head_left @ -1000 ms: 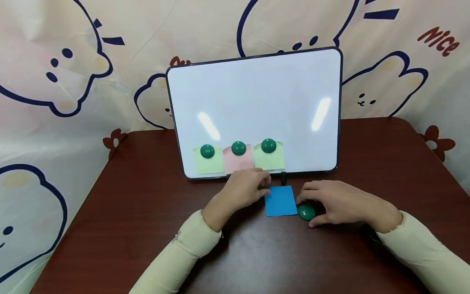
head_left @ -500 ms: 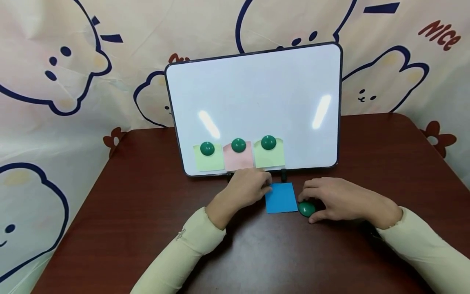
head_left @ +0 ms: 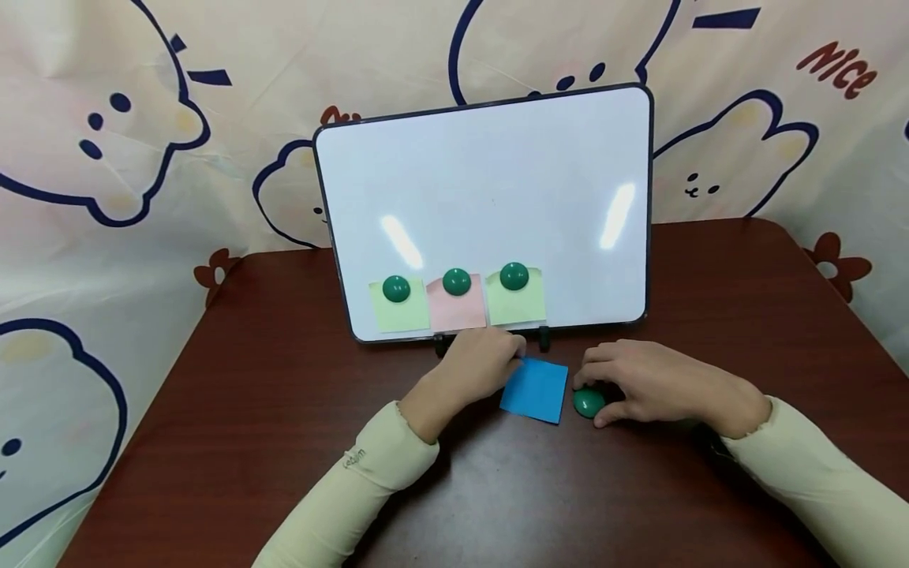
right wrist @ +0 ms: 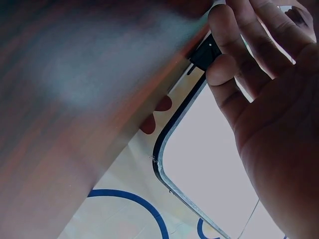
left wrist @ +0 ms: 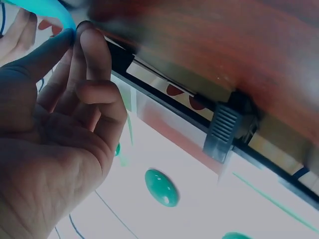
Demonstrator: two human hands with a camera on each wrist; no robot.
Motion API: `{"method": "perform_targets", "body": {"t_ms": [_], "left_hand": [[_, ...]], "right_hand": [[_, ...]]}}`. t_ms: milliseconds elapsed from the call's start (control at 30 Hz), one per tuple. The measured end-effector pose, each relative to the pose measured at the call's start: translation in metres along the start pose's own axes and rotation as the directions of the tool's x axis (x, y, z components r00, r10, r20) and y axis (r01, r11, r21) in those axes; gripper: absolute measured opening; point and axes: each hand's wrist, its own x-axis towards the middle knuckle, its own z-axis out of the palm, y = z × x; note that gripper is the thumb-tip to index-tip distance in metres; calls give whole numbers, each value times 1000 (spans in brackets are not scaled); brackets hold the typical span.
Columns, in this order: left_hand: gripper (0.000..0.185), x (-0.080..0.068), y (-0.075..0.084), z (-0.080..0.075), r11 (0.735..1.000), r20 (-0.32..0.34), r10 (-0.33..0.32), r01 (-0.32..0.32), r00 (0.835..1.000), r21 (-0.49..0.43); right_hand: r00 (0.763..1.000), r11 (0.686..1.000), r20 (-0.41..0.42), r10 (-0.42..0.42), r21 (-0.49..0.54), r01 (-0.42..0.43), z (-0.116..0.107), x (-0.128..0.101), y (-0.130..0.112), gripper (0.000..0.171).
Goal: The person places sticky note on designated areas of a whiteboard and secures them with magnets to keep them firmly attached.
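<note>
My left hand (head_left: 479, 364) pinches the upper left corner of a blue sticky note (head_left: 534, 391), which is tilted on the table; in the left wrist view, thumb and index fingertips meet on the blue note (left wrist: 50, 11). To its right, my right hand (head_left: 639, 383) curls its thumb and fingers around a green round magnet (head_left: 588, 401) on the table. The right wrist view shows the right hand (right wrist: 269, 94) with the magnet mostly hidden. Behind the hands, a whiteboard (head_left: 490, 189) bears a row of green magnets (head_left: 457, 282) over two light green notes (head_left: 517, 304) and one pink note (head_left: 458, 312).
The whiteboard leans back on black feet (head_left: 544, 339) on a dark reddish-brown table (head_left: 270, 379). A patterned cloth (head_left: 234, 47) hangs behind and beside the table. Light reflections show on the board.
The left hand has pinched the blue note's corner and turned it, and the note has come away from the magnet. The right thumb has closed in on the green magnet.
</note>
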Motion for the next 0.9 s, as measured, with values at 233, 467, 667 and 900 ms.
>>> {"method": "perform_targets", "body": {"t_ms": [233, 467, 667, 900], "left_hand": [[12, 1, -8, -7, 981, -96, -126, 109, 987, -163], [14, 2, -9, -11, 963, -200, -182, 133, 963, -236], [13, 6, -8, -13, 949, -270, -227, 151, 936, -276], [14, 14, -4, -14, 913, -344, -274, 131, 898, -387]], "right_hand": [[1000, 1000, 20, 17, -3, -17, -1, 2, 0, 42], [1000, 1000, 10, -7, 5, 7, -1, 1, 0, 41], [1000, 1000, 4, -16, -5, 16, -1, 1, -1, 41], [999, 999, -1, -36, -19, 35, -1, 1, 0, 41]]}}
